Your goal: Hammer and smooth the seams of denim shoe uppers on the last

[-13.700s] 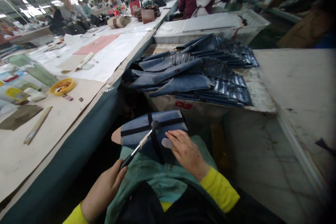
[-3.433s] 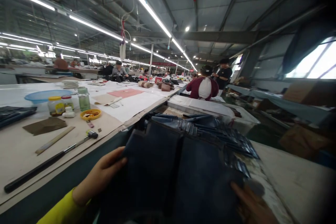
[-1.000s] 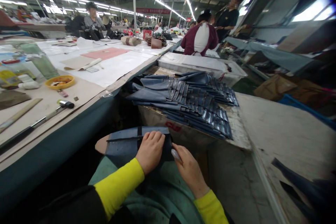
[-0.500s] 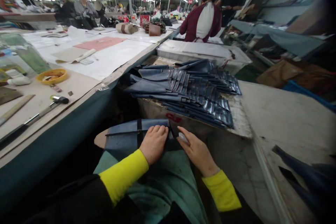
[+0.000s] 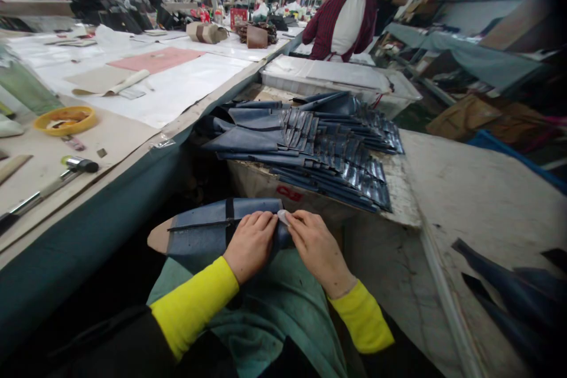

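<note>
Across my lap lies a dark blue leather-like piece (image 5: 199, 210), drawn over a long form with a bare tan tip (image 5: 159, 237) at its left end. A black strip and a dark seam cross it. My left hand (image 5: 250, 243) grips its right part, fingers close together on top and the thumb hidden. My right hand (image 5: 319, 253) pinches a small whitish, translucent tool (image 5: 283, 217) against the right end of the blue piece, beside my left fingertips. What this tool is exactly I cannot make out. A green apron (image 5: 270, 307) covers my lap beneath.
Ahead, a stack of folded blue pieces (image 5: 266, 137) rests on a worn box (image 5: 405, 204). The left worktable holds a hammer (image 5: 82, 164) and a yellow dish (image 5: 66, 120). More blue pieces (image 5: 496, 277) lie at right. A person in a dark red top (image 5: 316, 26) sits beyond a plastic bin (image 5: 336, 74).
My right hand has moved left, from just off the blue piece onto its right end, bringing the whitish tool against it. My left hand keeps its hold. The view has shifted slightly.
</note>
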Demonstrator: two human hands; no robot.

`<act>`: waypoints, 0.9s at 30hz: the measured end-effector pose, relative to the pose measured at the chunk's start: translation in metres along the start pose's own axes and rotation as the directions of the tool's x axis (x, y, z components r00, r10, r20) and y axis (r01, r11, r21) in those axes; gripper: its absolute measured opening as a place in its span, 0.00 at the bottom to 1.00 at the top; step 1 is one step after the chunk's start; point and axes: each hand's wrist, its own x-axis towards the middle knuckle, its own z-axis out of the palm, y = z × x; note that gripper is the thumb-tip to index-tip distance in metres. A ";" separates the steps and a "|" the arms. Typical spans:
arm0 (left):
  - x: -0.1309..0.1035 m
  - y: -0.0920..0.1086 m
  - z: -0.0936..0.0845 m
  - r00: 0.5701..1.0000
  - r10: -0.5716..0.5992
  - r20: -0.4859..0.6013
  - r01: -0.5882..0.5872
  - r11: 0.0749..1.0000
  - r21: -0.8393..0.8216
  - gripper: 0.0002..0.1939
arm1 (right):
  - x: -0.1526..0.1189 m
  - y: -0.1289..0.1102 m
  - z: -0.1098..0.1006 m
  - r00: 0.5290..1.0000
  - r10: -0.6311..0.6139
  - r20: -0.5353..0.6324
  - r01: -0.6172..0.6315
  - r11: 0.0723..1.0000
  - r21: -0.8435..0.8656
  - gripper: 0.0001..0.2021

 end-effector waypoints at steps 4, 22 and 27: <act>-0.003 -0.002 0.005 1.000 0.014 -0.020 -0.014 1.000 -0.015 0.20 | 0.004 -0.003 0.004 1.000 0.011 0.005 -0.011 1.000 -0.012 0.16; -0.027 -0.022 -0.007 0.996 -0.045 -0.072 0.044 0.999 -0.017 0.17 | 0.010 -0.038 0.026 1.000 0.006 0.010 -0.006 1.000 -0.004 0.17; -0.037 -0.032 -0.011 0.995 -0.048 -0.092 0.050 0.999 0.018 0.18 | 0.014 -0.048 0.030 0.999 0.022 0.046 -0.019 0.998 -0.063 0.17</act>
